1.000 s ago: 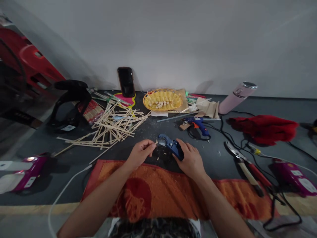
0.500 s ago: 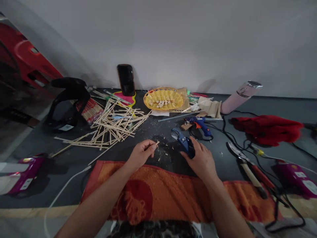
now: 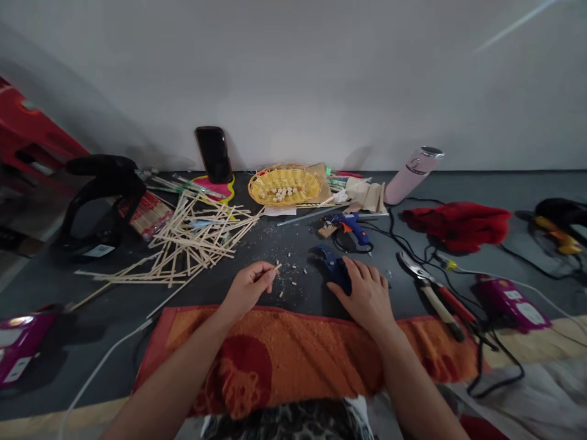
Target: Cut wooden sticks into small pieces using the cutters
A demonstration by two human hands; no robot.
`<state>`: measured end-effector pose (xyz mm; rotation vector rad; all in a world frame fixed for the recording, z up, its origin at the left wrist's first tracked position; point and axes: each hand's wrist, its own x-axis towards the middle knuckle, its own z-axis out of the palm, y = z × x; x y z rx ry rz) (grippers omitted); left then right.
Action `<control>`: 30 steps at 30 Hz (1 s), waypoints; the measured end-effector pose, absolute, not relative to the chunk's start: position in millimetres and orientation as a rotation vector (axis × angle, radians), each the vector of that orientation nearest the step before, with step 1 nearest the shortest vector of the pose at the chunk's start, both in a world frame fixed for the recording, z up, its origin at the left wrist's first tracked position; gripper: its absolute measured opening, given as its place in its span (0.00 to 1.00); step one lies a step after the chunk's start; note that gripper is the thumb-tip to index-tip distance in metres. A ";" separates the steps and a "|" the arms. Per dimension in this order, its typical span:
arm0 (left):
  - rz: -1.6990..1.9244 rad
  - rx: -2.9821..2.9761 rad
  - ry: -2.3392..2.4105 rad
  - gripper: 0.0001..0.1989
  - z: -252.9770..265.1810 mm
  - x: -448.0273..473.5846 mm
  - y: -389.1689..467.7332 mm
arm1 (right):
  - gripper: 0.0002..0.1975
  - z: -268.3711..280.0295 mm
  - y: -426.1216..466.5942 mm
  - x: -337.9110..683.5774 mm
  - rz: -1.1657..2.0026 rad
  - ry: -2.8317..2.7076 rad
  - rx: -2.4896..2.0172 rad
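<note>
My left hand pinches a short piece of wooden stick between thumb and fingertips, just above the dark tabletop. To its right, my right hand curves over the handles of a blue pipe cutter, which is low at the table surface with its head pointing away to the left. The hand partly hides the handles. Small cut stick pieces and pale crumbs lie between the hands. Farther left is a loose heap of thin wooden sticks. A yellow wicker basket behind holds several small pale pieces.
An orange towel covers the table's front edge. On the right are a blue glue gun with cables, pruning shears, a red cloth and a pink bottle. A phone leans against the wall.
My right hand has lowered the pipe cutter towards the table and sits flatter over it. My left hand still pinches the stick piece. The camera view has turned slightly right.
</note>
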<state>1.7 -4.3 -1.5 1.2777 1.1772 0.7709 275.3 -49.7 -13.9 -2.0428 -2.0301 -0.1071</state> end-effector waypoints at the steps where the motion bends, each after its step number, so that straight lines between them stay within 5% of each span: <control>1: 0.761 1.281 1.181 0.16 -1.5 2.1 -4.4 | 0.31 -13.9 -50.2 275.3 -0.101 -2.027 -2.042; 13: 0.777 1.348 1.211 0.12 -2.7 2.6 -3.5 | 0.39 -4.5 -65.5 283.5 0.048 -2.172 -1.935; 21: 0.664 1.429 1.222 0.12 -5.0 -0.4 -3.3 | 0.24 4.8 -91.6 339.4 -0.151 -1.994 -2.036; 24: 0.623 1.450 1.217 0.12 -4.9 -0.3 -3.7 | 0.23 -2.1 -102.9 384.9 -0.373 -1.820 -2.297; 30: 0.604 1.474 1.229 0.13 -4.6 0.1 -3.8 | 0.25 -19.4 -107.5 436.5 -0.323 -1.858 -2.425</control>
